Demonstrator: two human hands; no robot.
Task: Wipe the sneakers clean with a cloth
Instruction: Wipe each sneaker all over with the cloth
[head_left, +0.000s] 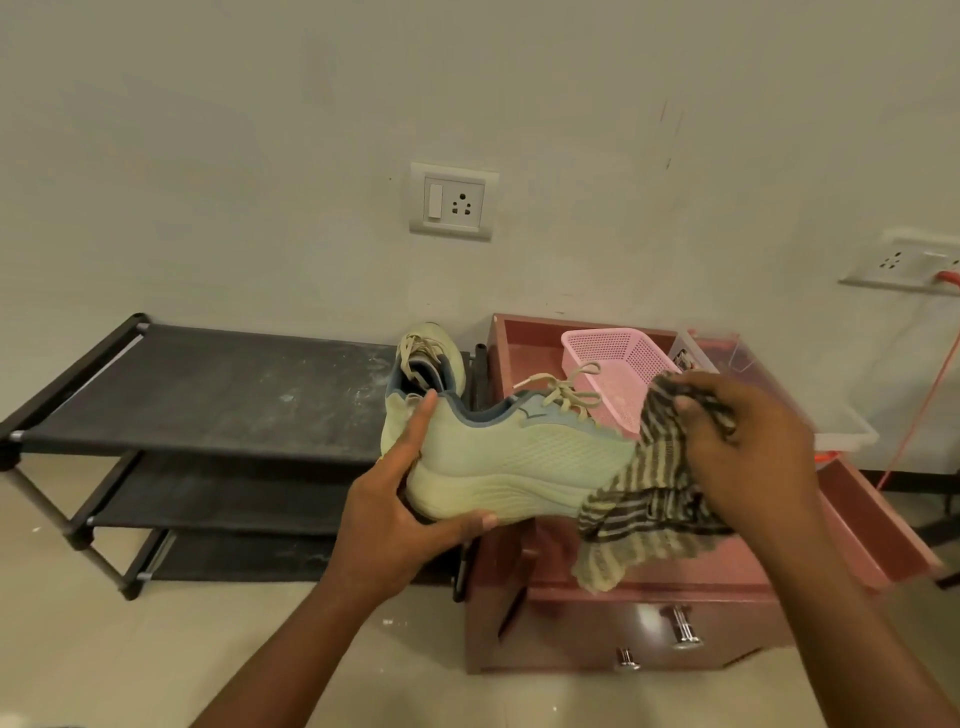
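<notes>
A pale green sneaker (519, 457) with beige laces is held sideways in the air, toe to the right. My left hand (400, 514) grips its heel, thumb under the sole and a finger up the back. My right hand (748, 441) grips a brown and cream striped cloth (644, 504) that covers the sneaker's toe and hangs below it. The second matching sneaker (431, 358) stands on the right end of the top shelf of a black shoe rack (208, 395), partly hidden behind the held one.
A reddish-brown drawer unit (623, 623) stands right of the rack with its top drawer open; a pink perforated basket (613, 358) sits inside. Wall sockets (452, 201) are above. An orange cable (924, 405) runs down at far right. Pale floor lies below.
</notes>
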